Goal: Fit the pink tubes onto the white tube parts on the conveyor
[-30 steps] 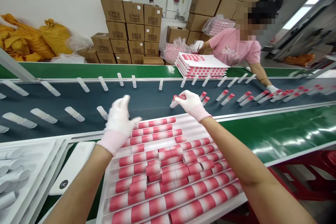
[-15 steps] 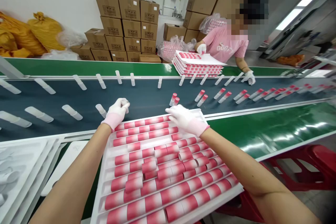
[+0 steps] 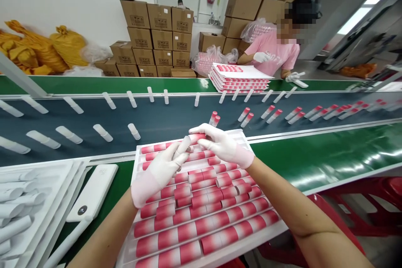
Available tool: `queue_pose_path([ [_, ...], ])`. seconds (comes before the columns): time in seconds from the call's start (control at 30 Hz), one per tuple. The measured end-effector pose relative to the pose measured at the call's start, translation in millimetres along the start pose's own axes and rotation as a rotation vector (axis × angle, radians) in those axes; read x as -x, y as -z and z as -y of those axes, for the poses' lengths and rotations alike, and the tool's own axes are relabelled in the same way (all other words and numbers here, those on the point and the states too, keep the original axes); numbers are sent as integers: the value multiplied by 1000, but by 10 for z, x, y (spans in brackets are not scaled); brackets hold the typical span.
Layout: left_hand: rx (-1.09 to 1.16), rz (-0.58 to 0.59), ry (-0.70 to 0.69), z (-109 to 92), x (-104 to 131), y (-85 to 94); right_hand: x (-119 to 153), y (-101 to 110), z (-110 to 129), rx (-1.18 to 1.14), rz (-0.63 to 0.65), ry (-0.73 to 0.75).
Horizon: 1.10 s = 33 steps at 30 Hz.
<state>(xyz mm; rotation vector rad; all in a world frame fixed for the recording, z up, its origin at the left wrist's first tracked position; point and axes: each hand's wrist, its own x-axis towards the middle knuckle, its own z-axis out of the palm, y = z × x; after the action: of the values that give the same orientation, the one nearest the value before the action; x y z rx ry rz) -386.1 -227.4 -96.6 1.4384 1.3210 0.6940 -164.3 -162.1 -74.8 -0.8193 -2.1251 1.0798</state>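
My left hand (image 3: 165, 167), in a white glove with a pink cuff, is closed on a white tube (image 3: 182, 146) above the tray's far part. Against that tube's end, my right hand (image 3: 220, 144), gloved alike, holds a red-and-white tube (image 3: 197, 137) between fingers and thumb. Under both hands lies a white tray (image 3: 125, 240) with rows of red-and-white tubes (image 3: 188, 232), some piled on top of others. Just beyond the hands, two red-topped white tubes (image 3: 214, 118) stand upright on the dark conveyor belt (image 3: 176, 121).
White tubes (image 3: 102, 132) stand along the belt at left, red-topped ones (image 3: 267, 112) at right. A white power bank-like device (image 3: 94, 188) and stacked trays (image 3: 47, 217) are at left. Across the belt, a gloved person (image 3: 274, 56) is beside stacked trays (image 3: 241, 75). Red stools (image 3: 370, 205) stand at right.
My left hand has come from the belt to the right, over the tray, holding a white tube. My right hand now holds a red-and-white tube against it. The belt's tubes have shifted right.
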Motion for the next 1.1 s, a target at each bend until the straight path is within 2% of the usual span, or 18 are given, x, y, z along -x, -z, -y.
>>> queue_pose_path([
  [0.1, -87, 11, -38, -35, 36, 45, -21, 27, 143, -18, 57, 52],
  [0.23, -281, 128, -13, -157, 41, 118, -52, 17, 194, -17, 125, 92],
  [0.37, -432, 20, -8, -283, 5, 87, -58, -20, 174, -29, 74, -56],
  [0.43, -479, -11, 29, -301, -13, 85, -61, -6, 155, -9, 83, -62],
  [0.53, -494, 43, 28, -293, -33, 152, -73, 38, 154, 90, 119, 97],
  [0.6, -469, 108, -34, -304, -43, 200, -77, 29, 179, 114, 129, 162],
  [0.7, -467, 133, -92, -339, -58, 157, -60, -106, 235, -42, 136, 46],
  [0.8, -582, -18, 12, -291, -103, -12, -44, -306, 249, -290, 102, -140],
  [0.83, -614, -62, 63, -246, -132, -59, -58, -349, 232, -319, 86, -185],
  [0.9, -643, -120, 97, -125, -214, -79, -150, -362, 156, -222, 44, -242],
  [0.97, -695, -214, 25, 11, -327, 41, -351, -272, 19, -1, -29, -265],
  [1.03, -770, -450, -23, 143, -459, 284, -652, -125, -174, 268, -132, -328],
  [1.1, -764, -701, 62, 272, -598, 574, -988, 7, -402, 474, -185, -453],
])
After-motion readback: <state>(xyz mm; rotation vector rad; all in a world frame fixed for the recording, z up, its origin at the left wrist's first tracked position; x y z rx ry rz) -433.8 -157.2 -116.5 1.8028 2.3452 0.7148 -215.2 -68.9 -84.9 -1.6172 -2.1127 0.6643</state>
